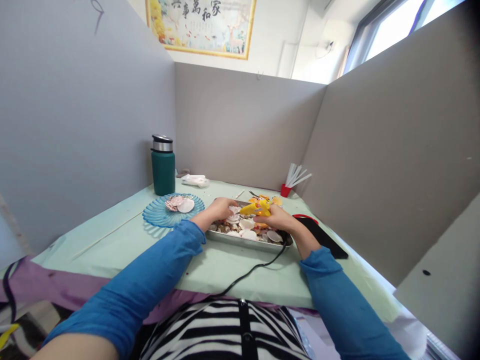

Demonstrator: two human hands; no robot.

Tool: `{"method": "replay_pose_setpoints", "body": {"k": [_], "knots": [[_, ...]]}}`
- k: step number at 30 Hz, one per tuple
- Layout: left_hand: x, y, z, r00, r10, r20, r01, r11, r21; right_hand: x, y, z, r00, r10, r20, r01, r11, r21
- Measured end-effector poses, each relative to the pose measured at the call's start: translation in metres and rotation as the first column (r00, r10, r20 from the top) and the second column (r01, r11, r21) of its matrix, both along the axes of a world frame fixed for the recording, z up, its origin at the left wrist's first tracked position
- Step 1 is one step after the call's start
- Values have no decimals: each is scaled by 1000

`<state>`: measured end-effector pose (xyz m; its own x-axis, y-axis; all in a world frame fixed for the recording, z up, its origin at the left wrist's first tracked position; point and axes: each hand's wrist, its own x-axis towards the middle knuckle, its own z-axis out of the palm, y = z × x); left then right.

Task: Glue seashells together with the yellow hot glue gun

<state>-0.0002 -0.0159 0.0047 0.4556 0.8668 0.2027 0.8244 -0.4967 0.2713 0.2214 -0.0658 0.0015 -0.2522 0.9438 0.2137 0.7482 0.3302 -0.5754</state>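
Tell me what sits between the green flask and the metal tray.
In the head view, a blue glass plate holding a few shells lies between the flask and the tray.

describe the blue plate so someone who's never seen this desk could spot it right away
Start at the tall teal flask standing by the left partition on the pale green table. Just in front of it lies the blue plate, left of the metal tray where the left hand rests. It is the only clear, ribbed glass dish, holding a few shells.
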Motion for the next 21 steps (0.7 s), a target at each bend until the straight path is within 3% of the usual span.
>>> {"method": "replay_pose_setpoints", "body": {"k": [21], "knots": [[0, 3, -2, 1000, 0, -8, 0, 1000, 7, 0, 0, 0, 1000, -5, -19, 5, 1000, 3]]}}
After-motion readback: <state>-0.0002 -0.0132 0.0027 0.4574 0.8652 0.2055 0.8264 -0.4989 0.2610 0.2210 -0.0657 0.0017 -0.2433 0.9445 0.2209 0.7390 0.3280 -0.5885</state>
